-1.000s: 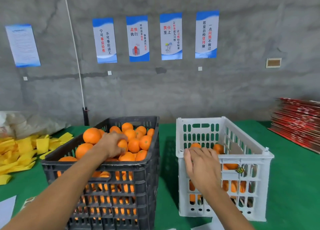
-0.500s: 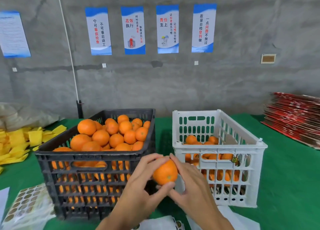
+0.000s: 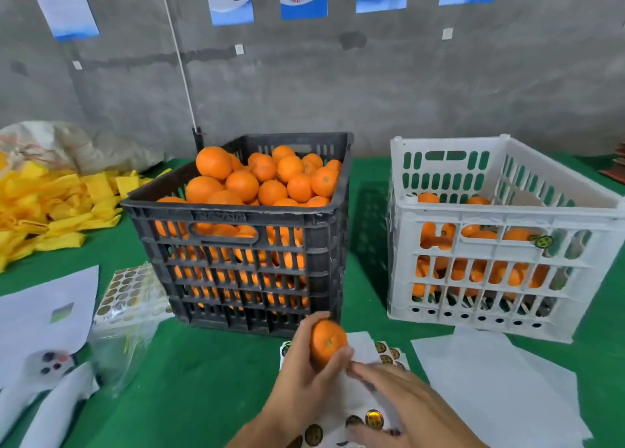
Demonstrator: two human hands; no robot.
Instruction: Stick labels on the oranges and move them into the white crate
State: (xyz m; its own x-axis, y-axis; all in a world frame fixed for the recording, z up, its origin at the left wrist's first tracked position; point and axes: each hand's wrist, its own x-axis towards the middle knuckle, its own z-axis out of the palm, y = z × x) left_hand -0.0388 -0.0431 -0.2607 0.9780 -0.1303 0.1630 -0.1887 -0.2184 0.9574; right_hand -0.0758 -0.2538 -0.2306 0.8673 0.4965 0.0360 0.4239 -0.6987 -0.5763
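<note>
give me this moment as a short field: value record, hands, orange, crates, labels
left hand: left hand grips one orange above the label sheet
right hand: right hand reaches over the label sheet, fingers blurred, holds nothing visible
label on held orange: none visible on the side shown
black crate: black crate heaped with oranges
white crate: white crate partly filled with oranges
spare labels: second sheet left of the black crate
surface: green table cover
</note>
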